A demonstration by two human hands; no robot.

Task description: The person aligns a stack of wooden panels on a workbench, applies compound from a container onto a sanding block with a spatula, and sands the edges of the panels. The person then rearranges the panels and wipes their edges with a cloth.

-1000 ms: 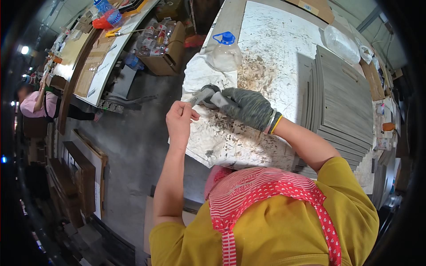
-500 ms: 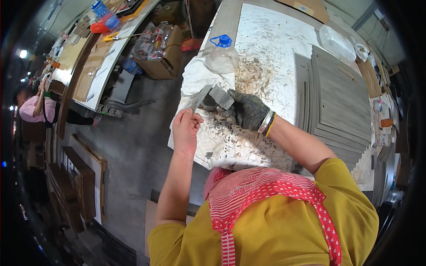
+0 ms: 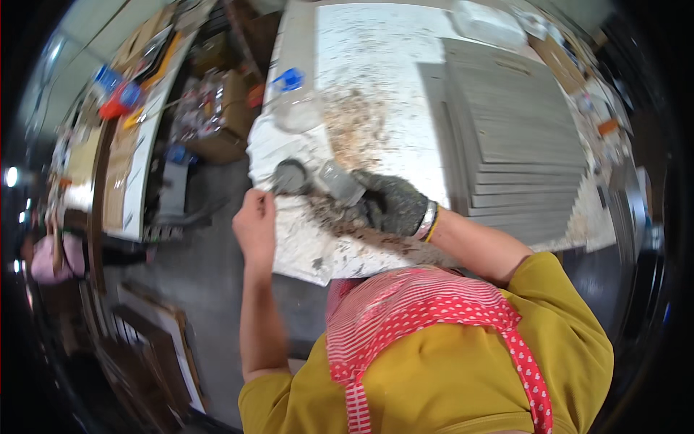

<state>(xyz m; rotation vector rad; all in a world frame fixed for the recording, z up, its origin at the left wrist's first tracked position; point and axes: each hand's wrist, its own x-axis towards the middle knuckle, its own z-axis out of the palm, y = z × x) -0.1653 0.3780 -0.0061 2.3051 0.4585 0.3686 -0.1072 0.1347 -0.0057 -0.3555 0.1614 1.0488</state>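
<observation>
My right hand (image 3: 396,206), in a dark, smeared work glove, is closed on a small grey rectangular piece (image 3: 341,183) with a flat face. Left of that piece a round dish of dark grey paste (image 3: 291,177) rests on a crumpled white cloth (image 3: 278,148). My bare left hand (image 3: 254,220) is raised at the table's left edge, left of the dish and apart from it. Its fingers are curled together; what they hold, if anything, is too blurred to make out.
Behind the dish stands a clear plastic jug (image 3: 298,112) with a blue cap. Grey boards (image 3: 513,108) are stacked on the right of the stained white tabletop (image 3: 394,87). Across the aisle are a side bench (image 3: 148,155), a cardboard box of bottles (image 3: 231,119) and a person in pink (image 3: 58,257).
My left hand has drawn left, away from the dish, and the thin grey strip it held no longer shows clearly. My right hand still grips the rectangular piece. The whole view has shifted.
</observation>
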